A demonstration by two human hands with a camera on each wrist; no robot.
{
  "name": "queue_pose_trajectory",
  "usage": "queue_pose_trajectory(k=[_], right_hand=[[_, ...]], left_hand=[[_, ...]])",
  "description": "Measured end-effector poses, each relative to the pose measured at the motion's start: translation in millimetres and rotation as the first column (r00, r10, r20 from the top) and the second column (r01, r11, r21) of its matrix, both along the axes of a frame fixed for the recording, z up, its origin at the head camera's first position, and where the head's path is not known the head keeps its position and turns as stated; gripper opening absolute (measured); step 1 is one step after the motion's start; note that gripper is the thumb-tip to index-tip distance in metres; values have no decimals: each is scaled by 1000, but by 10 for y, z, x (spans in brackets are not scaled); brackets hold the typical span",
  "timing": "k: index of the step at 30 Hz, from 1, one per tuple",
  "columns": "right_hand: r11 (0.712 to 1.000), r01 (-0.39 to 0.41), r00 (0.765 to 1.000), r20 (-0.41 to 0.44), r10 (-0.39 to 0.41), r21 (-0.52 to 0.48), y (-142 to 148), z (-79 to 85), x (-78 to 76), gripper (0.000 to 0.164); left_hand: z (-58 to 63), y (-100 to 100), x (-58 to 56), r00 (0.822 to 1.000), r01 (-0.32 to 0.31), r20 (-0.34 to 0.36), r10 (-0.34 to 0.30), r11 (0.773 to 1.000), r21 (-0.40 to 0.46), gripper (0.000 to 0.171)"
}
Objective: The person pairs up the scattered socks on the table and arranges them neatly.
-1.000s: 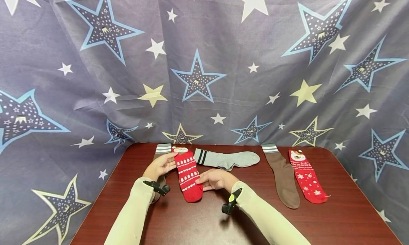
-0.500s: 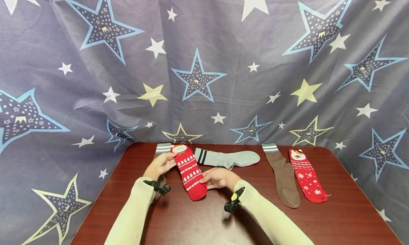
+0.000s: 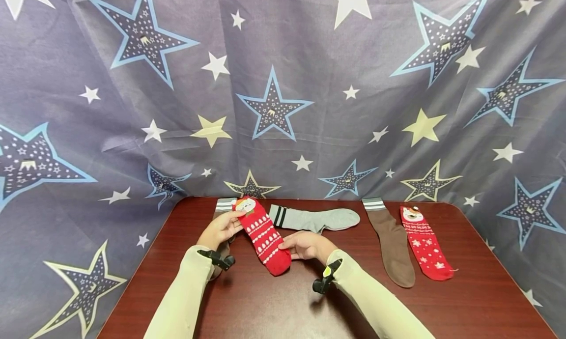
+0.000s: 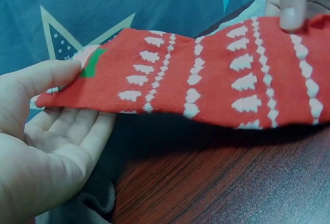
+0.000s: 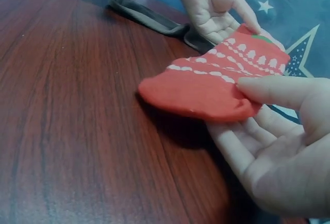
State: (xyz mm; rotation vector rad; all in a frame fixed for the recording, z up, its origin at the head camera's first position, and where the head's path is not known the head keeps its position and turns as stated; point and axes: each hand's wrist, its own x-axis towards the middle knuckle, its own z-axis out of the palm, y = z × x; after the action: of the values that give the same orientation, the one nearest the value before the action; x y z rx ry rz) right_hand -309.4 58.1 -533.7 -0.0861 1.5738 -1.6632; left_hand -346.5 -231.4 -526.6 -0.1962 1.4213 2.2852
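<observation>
A red sock [image 3: 264, 236] with white tree and heart rows is stretched between both hands, raised off the table. My left hand [image 3: 222, 228] pinches its upper end beside the white face pattern, thumb on top and fingers beneath, as the left wrist view shows. At the toe end, my right hand [image 3: 307, 245] pinches the sock's edge between thumb and fingers; the right wrist view shows the rounded red toe [image 5: 196, 98] hanging past them. Under the left hand lies a brown sock [image 3: 224, 206] with a grey-and-white striped cuff, partly hidden by hand and wrist.
Behind the held sock lies a grey sock [image 3: 316, 220] with black stripes. To the right are another brown sock [image 3: 391, 245] and a red sock with snowflakes [image 3: 426, 245]. A star-patterned cloth [image 3: 283, 162] hangs along the back edge of the dark red wooden table [image 3: 265, 309].
The held red sock has tilted, its toe end swinging right and slightly up with the right hand. Its face pattern shows more fully now. The left hand has barely moved.
</observation>
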Motion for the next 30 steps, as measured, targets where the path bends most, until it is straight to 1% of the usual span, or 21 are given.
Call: queue_pose_trajectory(k=[3, 5, 7, 10, 11, 12, 14, 16, 17, 18, 19, 20, 22, 26, 30], right_hand=[[1000, 24, 1000, 4, -24, -13, 18, -4, -6, 16], [999, 42, 999, 18, -42, -22, 27, -6, -17, 18], [998, 58, 998, 35, -57, -29, 36, -7, -30, 21], [996, 83, 994, 68, -80, -42, 53, -5, -52, 19], [995, 89, 993, 80, -85, -48, 61, -2, -59, 18], [994, 93, 992, 86, -88, -54, 70, 1, -65, 17], [994, 87, 993, 86, -82, -67, 91, 6, -76, 15], [994, 70, 995, 77, -64, -81, 115, 12, -84, 16], [994, 60, 996, 73, -53, -89, 128, 13, -89, 18], [994, 49, 997, 72, -42, -97, 140, 14, -93, 21], [994, 36, 997, 68, -29, -107, 152, 13, -96, 24], [993, 23, 998, 62, -16, -116, 163, 9, -100, 28], [992, 5, 998, 64, 3, -130, 184, -3, -106, 33], [990, -26, 998, 52, 34, -136, 215, -32, -113, 39], [990, -28, 998, 52, 36, -140, 231, -42, -105, 42]], left_hand=[[-4, -8, 18, 1000, 25, -18, -25, 1000, -10, 21], [-6, -15, 27, 999, 42, -29, -42, 999, -2, 21], [-8, -21, 32, 997, 66, -39, -66, 998, 10, 23], [-11, -40, 44, 992, 107, -68, -105, 994, 25, 32], [-10, -52, 52, 987, 128, -98, -127, 992, 6, 36], [-9, -56, 53, 984, 140, -111, -139, 990, -3, 36], [-4, -57, 43, 987, 125, -102, -123, 992, 8, 33], [2, -52, 24, 991, 103, -85, -102, 995, 9, 25], [4, -49, 12, 993, 91, -74, -90, 996, 10, 21], [7, -39, -5, 997, 65, -39, -64, 997, 30, 16], [9, -36, -17, 999, 49, -22, -48, 998, 37, 14], [11, -35, -26, 999, 46, -16, -45, 998, 36, 12], [15, -36, -34, 999, 39, -5, -39, 999, 37, 11], [27, -52, -31, 1000, 29, 11, -29, 997, 69, 12], [29, -83, -24, 999, 18, 30, -22, 993, 115, 12]])
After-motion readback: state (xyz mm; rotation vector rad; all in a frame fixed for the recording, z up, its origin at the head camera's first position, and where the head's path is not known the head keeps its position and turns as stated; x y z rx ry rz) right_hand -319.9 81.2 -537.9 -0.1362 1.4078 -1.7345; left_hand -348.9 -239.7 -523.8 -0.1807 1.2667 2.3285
